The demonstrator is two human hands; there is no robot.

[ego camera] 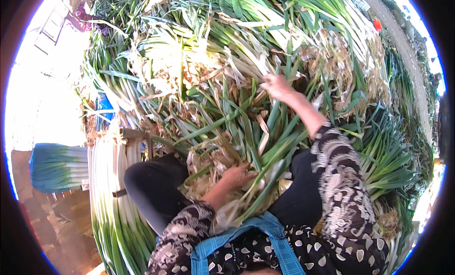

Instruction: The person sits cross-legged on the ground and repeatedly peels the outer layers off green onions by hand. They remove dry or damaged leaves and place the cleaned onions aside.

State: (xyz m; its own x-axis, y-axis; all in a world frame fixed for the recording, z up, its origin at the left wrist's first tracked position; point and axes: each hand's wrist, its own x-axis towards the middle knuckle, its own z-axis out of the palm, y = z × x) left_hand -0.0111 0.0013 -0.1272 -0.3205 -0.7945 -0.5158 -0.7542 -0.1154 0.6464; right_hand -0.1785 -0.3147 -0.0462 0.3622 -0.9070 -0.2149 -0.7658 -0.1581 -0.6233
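My right hand reaches forward into a heap of long green onions. Its fingers are closed at the end of a white green onion stem, and the fingertips are partly hidden. Close to my lap, my left hand is over a pile of dry, peeled-off leaves, its fingers apart with nothing seen in them. Loose green leaves slant from the heap across my lap, just right of that hand.
Trimmed green onions stand bundled at my left, strapped with a dark band. Behind them lies another bundle. Rooted green onions are heaped ahead and to the right. A wooden corner piece juts beside my left knee.
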